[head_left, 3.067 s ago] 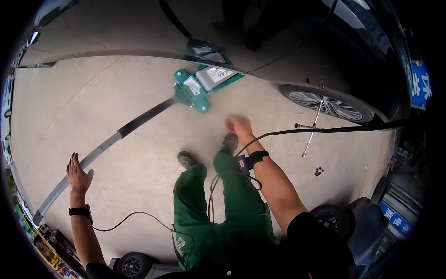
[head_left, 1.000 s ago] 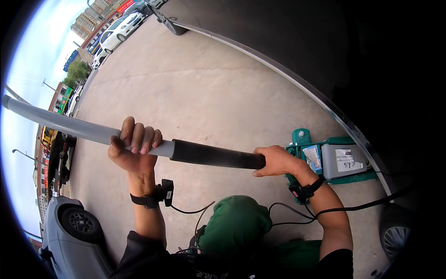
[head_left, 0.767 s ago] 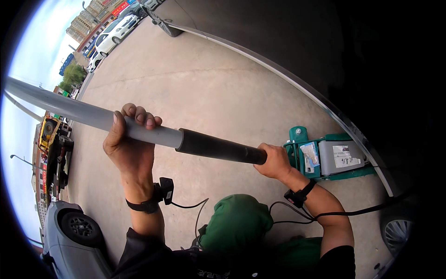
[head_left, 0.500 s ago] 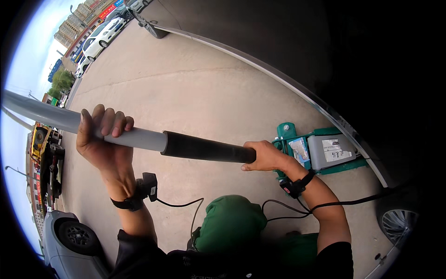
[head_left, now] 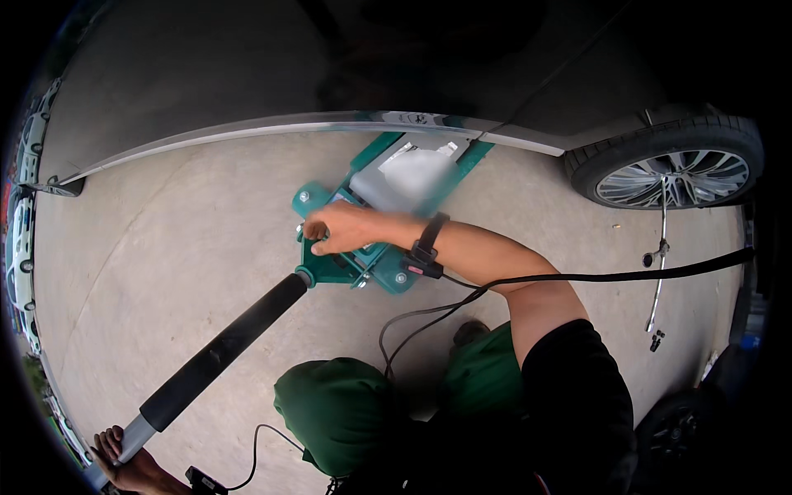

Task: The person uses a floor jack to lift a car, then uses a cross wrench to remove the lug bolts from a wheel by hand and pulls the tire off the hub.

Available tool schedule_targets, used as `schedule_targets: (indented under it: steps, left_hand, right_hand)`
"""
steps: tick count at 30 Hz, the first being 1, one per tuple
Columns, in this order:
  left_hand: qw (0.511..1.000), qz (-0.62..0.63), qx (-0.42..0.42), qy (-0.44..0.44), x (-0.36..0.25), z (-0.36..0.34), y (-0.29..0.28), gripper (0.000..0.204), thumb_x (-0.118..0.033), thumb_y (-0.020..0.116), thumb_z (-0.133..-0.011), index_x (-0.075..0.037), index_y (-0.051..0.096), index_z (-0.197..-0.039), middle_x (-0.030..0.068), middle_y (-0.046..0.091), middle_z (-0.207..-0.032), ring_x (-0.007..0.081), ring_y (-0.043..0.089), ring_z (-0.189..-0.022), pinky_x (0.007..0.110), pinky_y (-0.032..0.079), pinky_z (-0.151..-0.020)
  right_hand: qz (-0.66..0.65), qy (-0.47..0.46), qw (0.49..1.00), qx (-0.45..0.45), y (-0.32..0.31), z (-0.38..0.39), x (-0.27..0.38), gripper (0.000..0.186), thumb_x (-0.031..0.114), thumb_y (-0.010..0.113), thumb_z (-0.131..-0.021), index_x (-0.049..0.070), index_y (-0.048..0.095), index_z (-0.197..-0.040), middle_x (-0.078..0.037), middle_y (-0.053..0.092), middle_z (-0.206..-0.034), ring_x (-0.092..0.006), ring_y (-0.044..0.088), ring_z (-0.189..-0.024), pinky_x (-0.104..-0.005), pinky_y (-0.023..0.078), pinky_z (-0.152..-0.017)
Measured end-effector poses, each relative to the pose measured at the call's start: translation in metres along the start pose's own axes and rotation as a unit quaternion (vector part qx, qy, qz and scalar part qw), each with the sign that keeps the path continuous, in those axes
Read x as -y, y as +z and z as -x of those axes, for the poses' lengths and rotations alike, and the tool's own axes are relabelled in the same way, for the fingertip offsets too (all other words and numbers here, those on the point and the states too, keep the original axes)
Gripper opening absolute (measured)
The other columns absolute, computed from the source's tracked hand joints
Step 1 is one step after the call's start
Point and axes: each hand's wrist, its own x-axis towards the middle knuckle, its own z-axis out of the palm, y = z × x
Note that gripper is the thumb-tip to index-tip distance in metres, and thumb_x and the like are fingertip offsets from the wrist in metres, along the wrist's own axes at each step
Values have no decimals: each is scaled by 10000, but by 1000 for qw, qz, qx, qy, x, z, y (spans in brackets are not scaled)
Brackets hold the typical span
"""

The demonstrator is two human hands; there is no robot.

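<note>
At the lower left my left hand (head_left: 125,464) is closed around the grey part of a long jack handle (head_left: 223,355), which has a black sleeve. The handle slants up to the right, and its far end meets the green socket of a floor jack (head_left: 394,268). My right hand (head_left: 340,228) is over that socket, fingers curled and slightly blurred. Whatever its fingers pinch is hidden. The jack's grey cover (head_left: 396,183) carries a pale label and runs under the edge of a dark car.
The dark car's sill (head_left: 272,136) stretches across the top. A wheel (head_left: 672,169) stands at right, with a long metal wrench (head_left: 662,272) hanging from its hub. A black cable (head_left: 627,276) crosses my right arm. Parked cars line the far left.
The handle's sleeved end, earlier in my right hand, now sits at the jack's socket. My left hand has dropped to the lower left. The view has swung right, bringing the wheel into fuller view.
</note>
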Motion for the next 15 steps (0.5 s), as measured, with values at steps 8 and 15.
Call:
schedule_targets:
  steps: [8, 15]
  left_hand:
    - [940, -57, -335, 8, 27, 50, -64, 193, -89, 538, -914, -41, 444, -752, 21, 344, -678, 176, 404, -666, 356, 377, -731]
    - [913, -81, -399, -2, 37, 47, -75, 186, -90, 543, -903, -40, 448, -751, 28, 361, -679, 185, 421, -668, 362, 388, -731]
  right_hand:
    - [337, 300, 748, -486, -155, 114, -172, 416, 382, 554, -930, 58, 646, -1175, -203, 663, -1190, -374, 600, -1148, -450, 504, -939]
    - [295, 356, 781, -419, -176, 114, -224, 563, 517, 563, -909, 82, 597, -1265, -153, 626, -1262, -328, 567, -1198, -436, 420, -1040]
